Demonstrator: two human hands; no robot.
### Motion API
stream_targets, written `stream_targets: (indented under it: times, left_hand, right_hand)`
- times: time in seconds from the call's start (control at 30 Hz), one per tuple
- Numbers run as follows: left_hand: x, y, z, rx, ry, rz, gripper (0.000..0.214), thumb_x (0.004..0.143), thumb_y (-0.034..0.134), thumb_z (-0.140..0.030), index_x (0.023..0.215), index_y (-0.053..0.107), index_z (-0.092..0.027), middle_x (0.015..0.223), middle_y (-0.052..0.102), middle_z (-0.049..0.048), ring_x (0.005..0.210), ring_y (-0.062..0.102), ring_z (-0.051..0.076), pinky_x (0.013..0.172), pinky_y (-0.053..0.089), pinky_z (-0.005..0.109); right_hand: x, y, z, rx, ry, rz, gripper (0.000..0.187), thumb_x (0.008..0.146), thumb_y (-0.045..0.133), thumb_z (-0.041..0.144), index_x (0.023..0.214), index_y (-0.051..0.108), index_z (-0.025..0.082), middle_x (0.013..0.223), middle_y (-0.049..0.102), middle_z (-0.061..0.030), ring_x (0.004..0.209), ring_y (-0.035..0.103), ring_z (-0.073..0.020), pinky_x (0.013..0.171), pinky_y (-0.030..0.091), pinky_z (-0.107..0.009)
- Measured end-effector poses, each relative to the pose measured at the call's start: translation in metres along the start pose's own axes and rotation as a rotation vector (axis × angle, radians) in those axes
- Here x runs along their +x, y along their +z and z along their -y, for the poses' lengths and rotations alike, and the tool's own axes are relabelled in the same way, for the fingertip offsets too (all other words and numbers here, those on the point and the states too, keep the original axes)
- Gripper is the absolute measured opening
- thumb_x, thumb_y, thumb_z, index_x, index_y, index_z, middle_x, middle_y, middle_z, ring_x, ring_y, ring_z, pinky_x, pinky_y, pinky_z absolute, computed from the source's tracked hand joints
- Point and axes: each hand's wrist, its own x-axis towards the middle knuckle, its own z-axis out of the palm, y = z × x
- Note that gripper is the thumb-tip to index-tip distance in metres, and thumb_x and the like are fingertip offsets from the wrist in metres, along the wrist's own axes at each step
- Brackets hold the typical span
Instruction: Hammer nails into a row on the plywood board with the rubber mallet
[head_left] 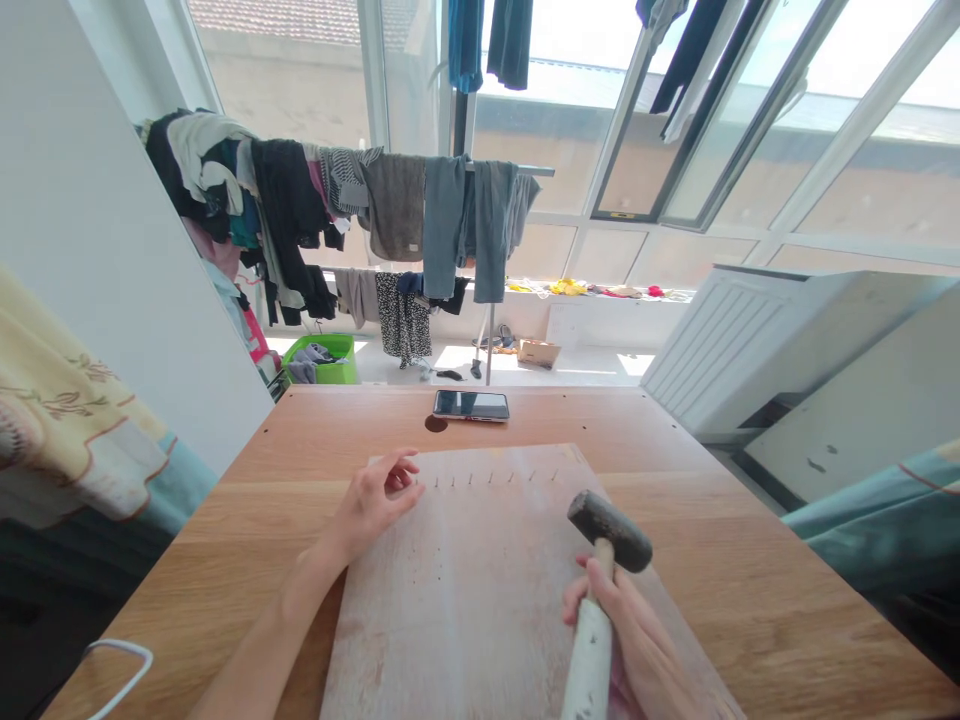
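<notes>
My right hand (626, 625) grips a mallet (589, 660) by its pale, worn handle, with the dark head (609, 530) raised over the right side of a wooden board (480, 620). Along the board's far part, a row of several thin nails (491, 478) stands upright, some leaning slightly. My left hand (382, 495) rests at the board's far left corner, just left of the row. Its thumb and fingers are curled together near the board; whatever is between the fingertips is too small to make out. A few small dark marks dot the board below the row.
The board lies on a wood-grain table (750, 560). A phone (471, 405) lies near the far edge, beside a dark round hole (436, 424). A white cable (127, 650) loops at the near left. Beyond stand a laundry rack (491, 340) and a green basket (337, 360).
</notes>
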Motion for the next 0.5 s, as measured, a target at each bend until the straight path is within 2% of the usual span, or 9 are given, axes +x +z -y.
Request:
stream_targets:
  times: [0.07, 0.17, 0.3, 0.4, 0.47, 0.5]
  left_hand:
    - [0.000, 0.000, -0.001, -0.010, -0.001, -0.015, 0.037, 0.083, 0.067, -0.035, 0.117, 0.064, -0.021, 0.096, 0.075, 0.0033, 0.076, 0.068, 0.015, 0.074, 0.060, 0.029]
    - [0.004, -0.002, -0.008, -0.011, -0.010, -0.042, 0.034, 0.082, 0.065, -0.037, 0.112, 0.066, -0.021, 0.092, 0.075, 0.0031, 0.070, 0.067, 0.015, 0.068, 0.059, 0.029]
    - [0.001, -0.010, -0.039, 0.056, 0.011, -0.132, 0.023, 0.083, 0.061, -0.042, 0.092, 0.069, -0.022, 0.069, 0.063, -0.0017, 0.062, 0.060, 0.014, 0.062, 0.054, 0.028]
    - [-0.032, -0.024, -0.073, -0.013, -0.019, -0.129, 0.024, 0.086, 0.057, -0.046, 0.087, 0.070, -0.026, 0.059, 0.056, -0.0017, 0.056, 0.055, 0.015, 0.056, 0.053, 0.031]
    - [-0.072, -0.036, -0.090, -0.040, -0.025, -0.077, 0.028, 0.084, 0.056, -0.055, 0.092, 0.074, -0.034, 0.060, 0.062, 0.0016, 0.055, 0.059, 0.020, 0.050, 0.053, 0.037]
    - [-0.095, -0.043, -0.096, 0.001, 0.000, -0.040, 0.032, 0.078, 0.058, -0.061, 0.097, 0.075, -0.041, 0.062, 0.066, 0.0031, 0.055, 0.061, 0.024, 0.045, 0.051, 0.040]
  right_hand:
    - [0.003, -0.012, -0.004, -0.056, 0.074, -0.040, 0.053, 0.076, 0.066, 0.075, 0.091, 0.058, 0.025, 0.071, 0.062, 0.0026, 0.046, 0.050, -0.0093, 0.038, 0.037, -0.018]
    - [0.003, -0.015, -0.006, -0.075, 0.054, -0.031, 0.065, 0.070, 0.072, 0.074, 0.112, 0.056, 0.027, 0.069, 0.062, 0.0035, 0.046, 0.055, -0.0131, 0.034, 0.038, -0.020]
    - [-0.004, -0.014, 0.003, -0.130, 0.021, 0.048, 0.081, 0.069, 0.075, 0.071, 0.127, 0.049, 0.021, 0.072, 0.067, 0.0010, 0.051, 0.063, -0.0164, 0.043, 0.052, -0.024]
    - [-0.007, -0.024, 0.007, -0.263, 0.021, 0.095, 0.094, 0.064, 0.074, 0.076, 0.131, 0.047, 0.016, 0.088, 0.073, -0.0057, 0.054, 0.068, -0.0190, 0.048, 0.058, -0.030]
    - [-0.006, -0.035, 0.006, -0.359, -0.034, 0.100, 0.090, 0.068, 0.068, 0.079, 0.128, 0.051, 0.015, 0.093, 0.073, -0.0080, 0.055, 0.069, -0.0192, 0.049, 0.059, -0.031]
    - [-0.005, -0.040, 0.004, -0.395, -0.068, 0.087, 0.084, 0.072, 0.065, 0.080, 0.125, 0.054, 0.016, 0.092, 0.074, -0.0079, 0.055, 0.069, -0.0190, 0.049, 0.059, -0.031]
